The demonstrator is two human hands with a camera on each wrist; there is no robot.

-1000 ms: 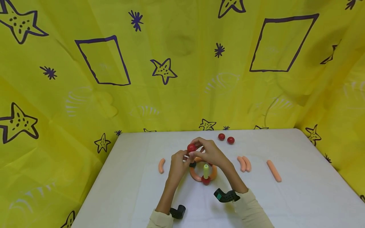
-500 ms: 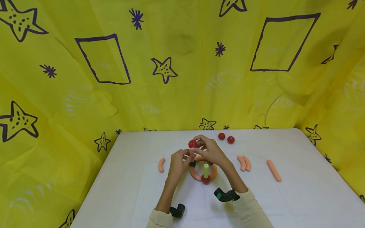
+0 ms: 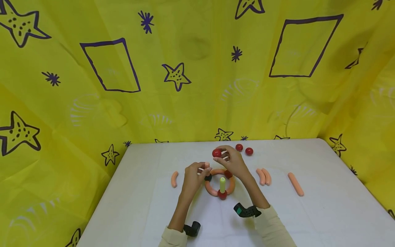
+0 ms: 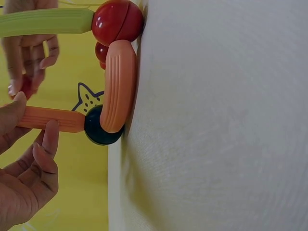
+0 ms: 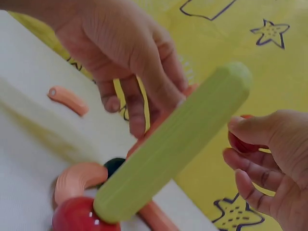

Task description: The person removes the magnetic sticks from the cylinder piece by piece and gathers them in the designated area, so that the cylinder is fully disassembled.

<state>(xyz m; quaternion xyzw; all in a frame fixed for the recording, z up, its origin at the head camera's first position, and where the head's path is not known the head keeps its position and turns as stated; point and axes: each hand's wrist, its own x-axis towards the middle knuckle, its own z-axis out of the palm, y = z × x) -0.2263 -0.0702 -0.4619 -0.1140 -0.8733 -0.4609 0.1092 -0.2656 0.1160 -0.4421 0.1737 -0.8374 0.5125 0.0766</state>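
My left hand (image 3: 192, 175) pinches an upright orange stick (image 4: 50, 119) between thumb and fingers. The stick's lower end meets a dark ball (image 4: 98, 130) on a ring of curved orange pieces (image 4: 120, 86) and balls, lying on the table. My right hand (image 3: 232, 163) holds a glossy red ball (image 3: 216, 153) at its fingertips, up and to the right of the stick, apart from it. A pale green stick (image 3: 223, 185) stands upright on the ring's front red ball (image 3: 222, 195). Another red ball (image 3: 228, 174) sits at the ring's back right.
Two loose red balls (image 3: 249, 151) lie near the table's back edge. To the right are two curved orange pieces (image 3: 264, 177) side by side and a straight orange stick (image 3: 296, 184). One curved piece (image 3: 174, 179) lies left. A yellow patterned curtain (image 3: 197, 103) hangs behind the table.
My right hand has lifted the red ball up from the left hand's fingers and moved it right, leaving the orange stick's top showing. The left hand keeps its place.
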